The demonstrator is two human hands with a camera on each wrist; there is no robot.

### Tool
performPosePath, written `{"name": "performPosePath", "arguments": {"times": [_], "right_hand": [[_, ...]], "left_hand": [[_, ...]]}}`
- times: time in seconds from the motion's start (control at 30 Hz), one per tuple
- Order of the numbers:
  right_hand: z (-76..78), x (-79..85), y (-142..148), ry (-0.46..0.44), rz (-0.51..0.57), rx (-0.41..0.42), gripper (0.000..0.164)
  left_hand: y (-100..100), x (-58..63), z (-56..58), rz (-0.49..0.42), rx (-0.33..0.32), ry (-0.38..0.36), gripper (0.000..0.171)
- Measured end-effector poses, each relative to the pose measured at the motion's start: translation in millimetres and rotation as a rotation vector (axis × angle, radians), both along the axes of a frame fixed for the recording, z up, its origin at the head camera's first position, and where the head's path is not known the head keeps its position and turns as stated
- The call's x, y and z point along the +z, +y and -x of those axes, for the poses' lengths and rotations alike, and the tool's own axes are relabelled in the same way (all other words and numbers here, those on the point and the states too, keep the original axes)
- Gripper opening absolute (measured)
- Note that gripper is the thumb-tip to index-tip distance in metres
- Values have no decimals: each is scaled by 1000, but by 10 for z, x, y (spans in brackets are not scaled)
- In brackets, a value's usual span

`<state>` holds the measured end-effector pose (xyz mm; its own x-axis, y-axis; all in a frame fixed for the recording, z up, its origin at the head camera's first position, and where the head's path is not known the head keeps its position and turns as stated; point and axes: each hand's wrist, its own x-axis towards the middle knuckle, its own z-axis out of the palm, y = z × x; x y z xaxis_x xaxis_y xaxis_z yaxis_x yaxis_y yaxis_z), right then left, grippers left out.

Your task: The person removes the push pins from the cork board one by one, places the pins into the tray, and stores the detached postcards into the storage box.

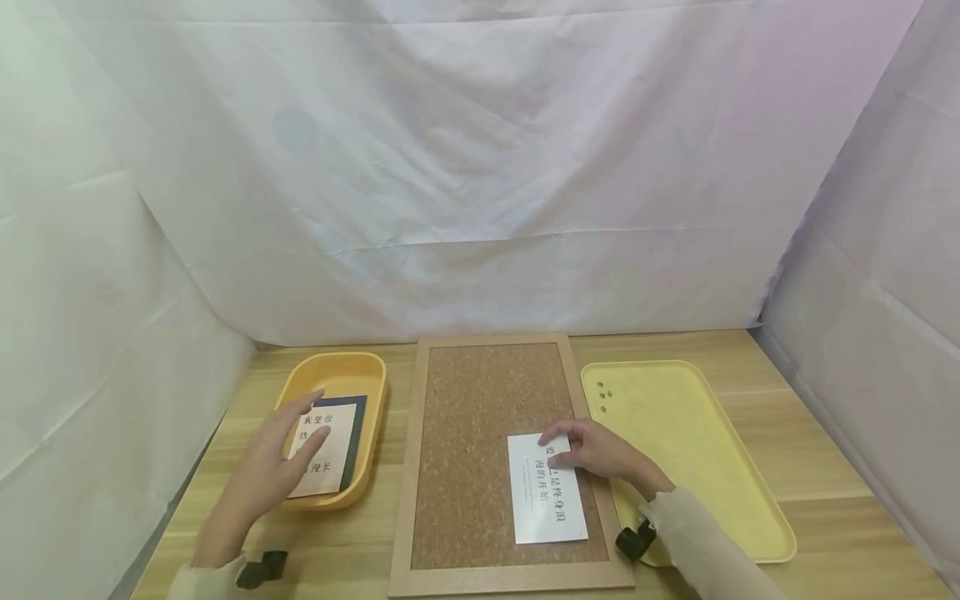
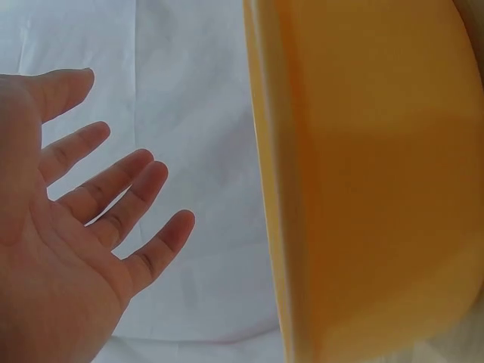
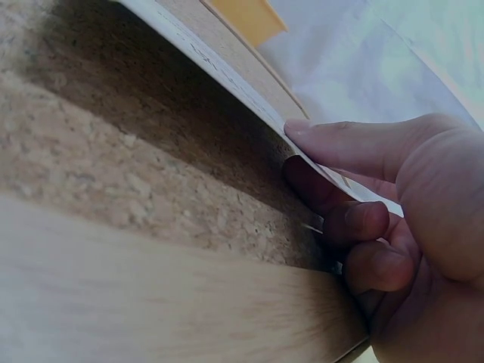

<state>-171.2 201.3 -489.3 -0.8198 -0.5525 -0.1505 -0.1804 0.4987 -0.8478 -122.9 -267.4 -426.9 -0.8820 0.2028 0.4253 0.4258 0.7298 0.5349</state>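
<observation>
My right hand (image 1: pixel 596 450) pinches a white card (image 1: pixel 536 500) with printed characters by its edge, thumb on the face and fingers beneath. In the right wrist view the card (image 3: pixel 219 72) stands a little off the corkboard (image 3: pixel 151 181) and casts a shadow on it. The wood-framed corkboard (image 1: pixel 472 400) lies flat on the table. My left hand (image 1: pixel 266 462) hovers over the orange tray (image 1: pixel 378 417) with fingers spread, holding nothing. Under it lies a cream card (image 1: pixel 337 433) with printed characters, on top of a dark blue and green card (image 1: pixel 358 425).
To the right of the corkboard lies a yellow tray (image 1: pixel 690 458) with several small pins (image 1: pixel 602 396) near its upper left corner; its left rim is close to the frame. White cloth (image 1: pixel 480 167) hangs behind and at both sides of the wooden table (image 1: pixel 825 467).
</observation>
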Motion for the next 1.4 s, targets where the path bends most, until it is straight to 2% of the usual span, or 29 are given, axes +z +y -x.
{"name": "performPosePath", "arguments": {"times": [0.27,0.57,0.73,1.13,1.3,1.4], "right_hand": [[-6,8,9,-33,36,6,25],[7,-12,4,7,4,1,24],[-6,-3,-15,-4,-5,-6,25],[-143,326,-115,-29,14,-15,24],[-138,299,-110,-21,23,-21,24],[-75,151,-62,-27,21,-17,24]], "left_hand": [[-193,-55,-5,-23,24,-10,51],[-385,-163,-17,-48,79,-96,48],[-460,-234,-45,-57,88,-148,50],[-544,-335,-43,-57,73,-248,55],[-556,-362,-34,-47,80,-274,56],[-567,-387,-30,-40,87,-291,57]]}}
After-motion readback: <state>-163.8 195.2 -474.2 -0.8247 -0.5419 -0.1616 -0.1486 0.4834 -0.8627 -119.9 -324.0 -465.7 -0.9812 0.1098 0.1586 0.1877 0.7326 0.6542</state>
